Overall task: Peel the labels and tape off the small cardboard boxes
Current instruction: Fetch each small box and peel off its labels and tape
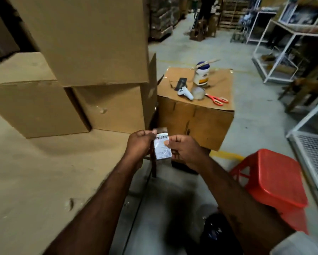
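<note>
Standing farthest back, a large brown cardboard carton (195,122) carries a white blue-lidded jar (201,74) and orange-handled scissors (217,99) on top. Nearer, a small white-labelled cardboard box (162,149) is upright between both hands: the left hand (139,144) grips its left edge, and the right hand (185,150) pinches the label side.

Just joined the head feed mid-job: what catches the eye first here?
Dead centre, the left hand and right hand hold a small box whose white barcode label faces the camera. A red stool sits lower right; orange scissors lie on the carton behind the hands.
</note>
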A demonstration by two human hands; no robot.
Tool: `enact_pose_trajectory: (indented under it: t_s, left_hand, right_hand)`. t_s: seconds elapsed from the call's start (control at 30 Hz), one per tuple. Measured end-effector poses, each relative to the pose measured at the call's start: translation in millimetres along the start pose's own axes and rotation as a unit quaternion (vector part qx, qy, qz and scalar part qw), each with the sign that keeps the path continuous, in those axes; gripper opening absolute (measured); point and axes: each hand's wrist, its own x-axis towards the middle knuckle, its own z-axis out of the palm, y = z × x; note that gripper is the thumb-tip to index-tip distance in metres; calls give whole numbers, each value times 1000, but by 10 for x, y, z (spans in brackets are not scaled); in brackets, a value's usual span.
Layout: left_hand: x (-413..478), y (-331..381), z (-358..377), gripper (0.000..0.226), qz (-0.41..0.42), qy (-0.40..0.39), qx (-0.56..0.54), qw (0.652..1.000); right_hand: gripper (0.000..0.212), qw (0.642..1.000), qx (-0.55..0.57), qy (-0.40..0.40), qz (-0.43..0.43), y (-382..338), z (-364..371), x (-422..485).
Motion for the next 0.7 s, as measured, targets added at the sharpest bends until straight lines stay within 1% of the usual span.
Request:
enact_pose_trajectory:
  t_s: [0.07,0.13,0.17,0.23,0.37,0.5,0.6,0.7]
  left_hand:
    - [113,-70,296,34,-21,2,32,999]
    - [238,-181,631,38,-29,-20,64,997]
    - [285,-252,824,40,-38,-32,77,996]
    - [385,-447,1227,39,-63,-40,89,993]
    - [555,-958,2019,31,-133,-43,99,985]
    - [683,-1738,2700,27,-189,-64,141,970]
    - [752,-2451,3085,19,-255,-90,159,950]
    - [805,-3238,3319,18,-317,-107,191,923]
  right_hand:
    - [14,999,8,45,0,141,-310,71]
    - [20,995,6,99,3,278,-668,149]
    - [21,994,4,107,12,339,-851,166]
    - [21,994,10,99,37,496,-1227,183]
    - [9,991,51,85,92,1035,-1987,200]
    - [10,976,54,103,185,1746,-2688,184]
    - [13,958,30,136,251,2363,-3069,190]
    - [4,940,2,160,302,3038,-3299,205]
